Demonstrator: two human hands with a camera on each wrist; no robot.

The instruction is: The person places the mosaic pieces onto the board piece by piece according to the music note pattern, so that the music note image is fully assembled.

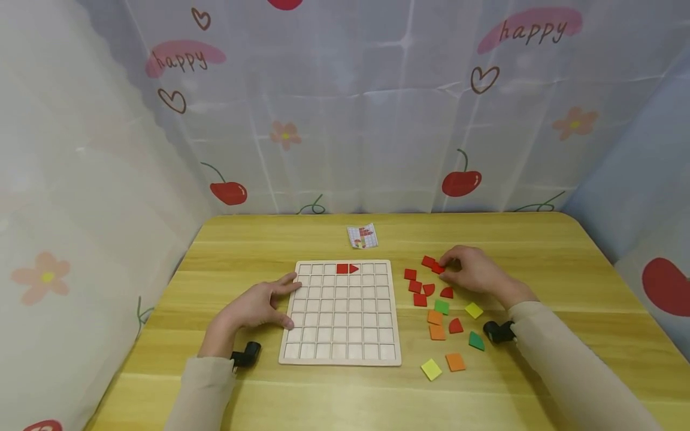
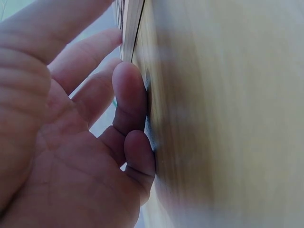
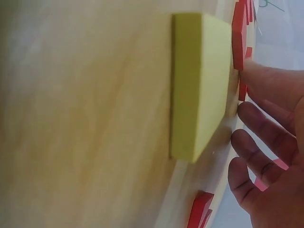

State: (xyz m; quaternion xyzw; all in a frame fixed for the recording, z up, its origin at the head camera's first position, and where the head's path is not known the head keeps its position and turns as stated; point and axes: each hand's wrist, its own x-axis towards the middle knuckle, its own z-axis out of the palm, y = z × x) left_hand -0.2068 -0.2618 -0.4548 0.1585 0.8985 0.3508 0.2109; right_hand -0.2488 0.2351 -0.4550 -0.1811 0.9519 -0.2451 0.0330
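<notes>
A pale wooden grid board (image 1: 341,320) lies on the table, with a red square tile (image 1: 342,269) and a red pointed tile (image 1: 354,269) side by side in its top row. My left hand (image 1: 257,306) rests at the board's left side, thumb and fingertips against the edge. The left wrist view shows that edge (image 2: 132,31) at the fingertips. To the right of the board, my right hand (image 1: 474,270) pinches a red square tile (image 1: 437,269) between thumb and index finger. Another red square (image 1: 428,261) lies right beside it.
Loose red, orange (image 1: 437,332), yellow (image 1: 431,369) and green (image 1: 441,307) tiles lie right of the board. Behind the board is a small printed picture card (image 1: 363,236). A yellow tile (image 3: 199,90) stands large in the right wrist view. Printed curtains (image 1: 345,120) enclose the table.
</notes>
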